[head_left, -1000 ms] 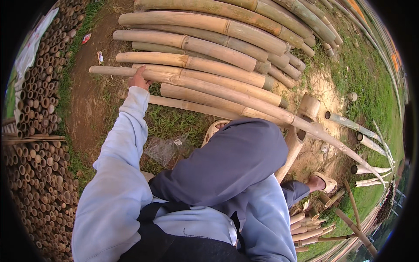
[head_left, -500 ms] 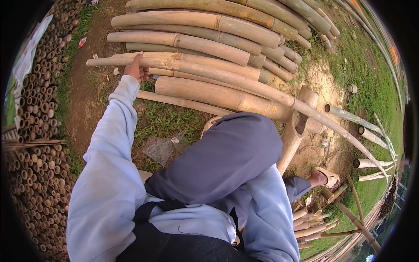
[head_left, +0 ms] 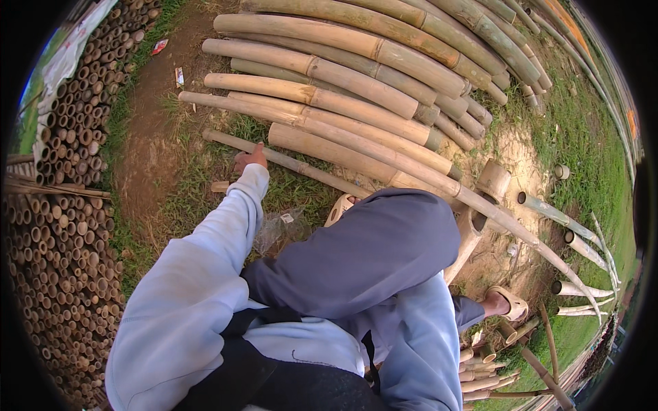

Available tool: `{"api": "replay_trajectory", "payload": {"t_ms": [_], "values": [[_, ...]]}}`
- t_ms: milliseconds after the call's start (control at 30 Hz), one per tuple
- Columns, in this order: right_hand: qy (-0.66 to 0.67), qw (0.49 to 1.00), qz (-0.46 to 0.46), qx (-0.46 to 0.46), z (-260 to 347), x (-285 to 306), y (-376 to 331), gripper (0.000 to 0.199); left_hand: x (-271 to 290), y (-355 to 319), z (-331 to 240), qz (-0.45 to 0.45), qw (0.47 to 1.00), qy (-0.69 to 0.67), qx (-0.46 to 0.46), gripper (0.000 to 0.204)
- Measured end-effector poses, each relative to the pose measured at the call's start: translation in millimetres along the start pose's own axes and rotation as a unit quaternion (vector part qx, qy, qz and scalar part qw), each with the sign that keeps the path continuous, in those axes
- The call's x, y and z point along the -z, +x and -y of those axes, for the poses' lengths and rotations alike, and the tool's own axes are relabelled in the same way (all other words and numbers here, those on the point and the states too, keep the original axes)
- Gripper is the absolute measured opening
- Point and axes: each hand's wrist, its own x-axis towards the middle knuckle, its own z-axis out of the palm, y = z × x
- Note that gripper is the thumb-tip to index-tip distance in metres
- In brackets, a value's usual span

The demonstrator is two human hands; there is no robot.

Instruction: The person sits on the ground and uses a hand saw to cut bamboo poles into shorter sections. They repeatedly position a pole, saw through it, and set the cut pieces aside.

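Note:
My left hand (head_left: 250, 159) is closed round a thin bamboo pole (head_left: 308, 168), toward its left end. This pole lies low over the grass, nearest to my legs; its right part passes behind my knee. Just beyond it is a thick bamboo length (head_left: 329, 151). A long slender bamboo pole (head_left: 384, 152) slants across the thick one and over an upright bamboo post (head_left: 469, 236), reaching far to the right. My right sleeve (head_left: 421, 342) comes down beside my body, but the right hand is not visible.
Several thick bamboo lengths (head_left: 329, 70) lie side by side ahead. Cut bamboo stacks (head_left: 62, 260) stand at left. A clear plastic bag (head_left: 273, 231) and small wooden piece (head_left: 219, 186) lie on the grass. Bamboo offcuts (head_left: 480, 377) lie at lower right.
My left hand has let go of the long slender pole and moved nearer, onto the thin pole by my legs. The long pole now rests lower across the others. The view has shifted slightly.

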Motion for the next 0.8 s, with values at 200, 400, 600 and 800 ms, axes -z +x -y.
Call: {"api": "replay_trajectory", "payload": {"t_ms": [200,400,600,800], "values": [[-0.007,1.000,0.005,0.002,-3.1,1.1,-2.0,0.045,-14.5,-31.2,-9.7,0.299,0.916,-0.188,0.190,0.071],[-0.004,1.000,0.010,0.022,1.2,4.5,-1.8,0.047,-26.8,-32.5,-4.1,0.313,0.873,-0.331,0.171,0.045],[-0.012,1.000,0.016,0.017,-4.3,5.4,-7.4,0.048,14.4,-64.4,-29.4,0.277,0.801,-0.492,0.198,0.045],[-0.014,0.999,0.024,0.034,-0.6,5.2,-2.0,0.050,41.7,-26.9,-51.5,0.280,0.691,-0.657,0.109,0.047]]}}
